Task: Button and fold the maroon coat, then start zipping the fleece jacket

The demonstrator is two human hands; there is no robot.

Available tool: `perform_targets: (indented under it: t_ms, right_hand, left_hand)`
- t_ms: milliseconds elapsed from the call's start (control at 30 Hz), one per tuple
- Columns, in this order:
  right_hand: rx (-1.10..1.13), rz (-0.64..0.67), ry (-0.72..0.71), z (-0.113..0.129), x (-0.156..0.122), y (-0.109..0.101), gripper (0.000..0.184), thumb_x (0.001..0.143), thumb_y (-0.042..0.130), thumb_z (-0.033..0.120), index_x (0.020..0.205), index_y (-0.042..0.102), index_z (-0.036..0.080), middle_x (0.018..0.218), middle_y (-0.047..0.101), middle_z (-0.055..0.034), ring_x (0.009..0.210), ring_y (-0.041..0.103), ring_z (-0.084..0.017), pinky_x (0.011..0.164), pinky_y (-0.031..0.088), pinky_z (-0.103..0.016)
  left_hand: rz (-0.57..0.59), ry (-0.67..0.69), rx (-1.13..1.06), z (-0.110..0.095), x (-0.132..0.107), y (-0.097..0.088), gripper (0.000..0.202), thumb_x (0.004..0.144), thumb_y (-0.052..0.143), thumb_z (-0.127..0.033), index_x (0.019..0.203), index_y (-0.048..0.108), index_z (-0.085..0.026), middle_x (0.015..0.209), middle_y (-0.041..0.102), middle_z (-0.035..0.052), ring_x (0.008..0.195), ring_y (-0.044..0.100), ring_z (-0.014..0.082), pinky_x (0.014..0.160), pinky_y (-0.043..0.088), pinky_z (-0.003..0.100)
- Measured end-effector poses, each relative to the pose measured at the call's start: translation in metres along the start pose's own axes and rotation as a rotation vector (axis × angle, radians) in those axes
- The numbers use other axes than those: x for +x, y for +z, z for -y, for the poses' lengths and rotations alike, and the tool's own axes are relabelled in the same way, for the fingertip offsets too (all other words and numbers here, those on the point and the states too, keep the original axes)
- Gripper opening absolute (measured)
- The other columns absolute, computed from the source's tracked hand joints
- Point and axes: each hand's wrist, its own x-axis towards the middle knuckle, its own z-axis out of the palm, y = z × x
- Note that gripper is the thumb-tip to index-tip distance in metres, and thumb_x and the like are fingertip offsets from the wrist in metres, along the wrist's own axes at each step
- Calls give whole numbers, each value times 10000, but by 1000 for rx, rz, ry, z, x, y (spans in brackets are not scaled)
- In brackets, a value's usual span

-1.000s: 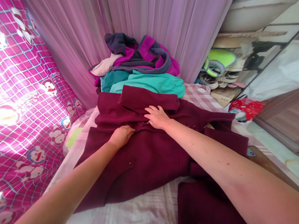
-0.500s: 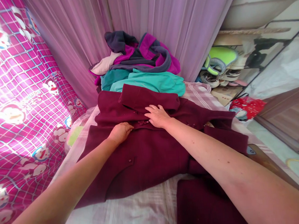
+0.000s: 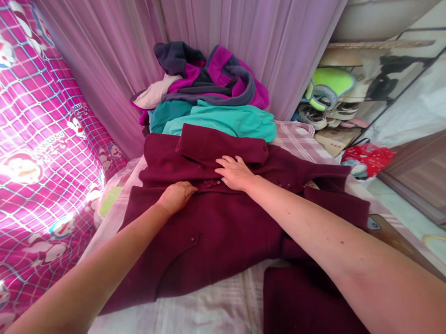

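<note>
A dark maroon coat (image 3: 226, 222) lies spread out, its collar (image 3: 221, 144) folded at the far side and small buttons along its front opening. My left hand (image 3: 177, 196) is closed in a pinch on the front edge of the coat, left of a cluster of decorative buttons (image 3: 211, 183). Just right of that cluster, my right hand (image 3: 234, 174) rests with fingers spread on the cloth below the collar. A lower piece of the same maroon cloth (image 3: 303, 303) is partly hidden under my right forearm.
Folded teal clothes (image 3: 239, 120) and a purple and grey garment (image 3: 217, 76) are piled beyond the coat. A checked sheet (image 3: 172, 324) covers the surface. Pink printed cloth (image 3: 30, 168) hangs at left, a lilac curtain (image 3: 267, 28) behind. A shoe rack (image 3: 380, 46) stands at right.
Both hands stay nearly where they were on the coat. The view has shifted slightly, and the left part of the coat lies a little farther left in the picture.
</note>
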Motion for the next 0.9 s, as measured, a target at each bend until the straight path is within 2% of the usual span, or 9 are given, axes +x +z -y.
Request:
perform_targets:
  t_ms: [100,333,667,800,900]
  right_hand:
    - [1,-7,-4,-1,1,2,388,909,553,237,1285,647,257,1549,408,-89,1419,320,-309,1104,308,-590]
    - [-1,-20,-4,-1,2,7,389,909,552,248,1286,646,253,1548,408,-89,1418,321,-313,1103,311,-594]
    - [0,-16,1,0,2,6,394,908,551,247,1291,643,244,1553,401,-96,1421,317,-317,1108,299,-590]
    - [9,-19,2,0,1,7,399,906,544,238,1292,641,239,1549,406,-99,1419,317,-318,1102,295,-595]
    - [-5,-46,1,6,-3,2,388,895,565,227,1273,652,220,1550,397,-124,1424,301,-329,1114,243,-607]
  left_hand:
    - [1,17,17,1,-1,0,303,963,467,-200,1120,723,-230,1061,721,58,921,667,184,836,519,281]
    - [94,14,202,-10,-4,-1,333,972,440,-184,1211,669,-227,1053,693,72,907,653,177,768,503,262]
    - [189,110,297,-19,-4,-5,353,962,387,-110,1216,633,-116,991,665,135,887,634,215,706,463,302]
    - [165,101,271,-20,-4,-2,347,960,372,-106,1151,661,-106,955,669,147,835,634,222,669,455,311]
    - [114,83,217,-15,-2,-2,333,969,389,-145,1109,691,-140,933,681,130,823,640,218,686,465,307]
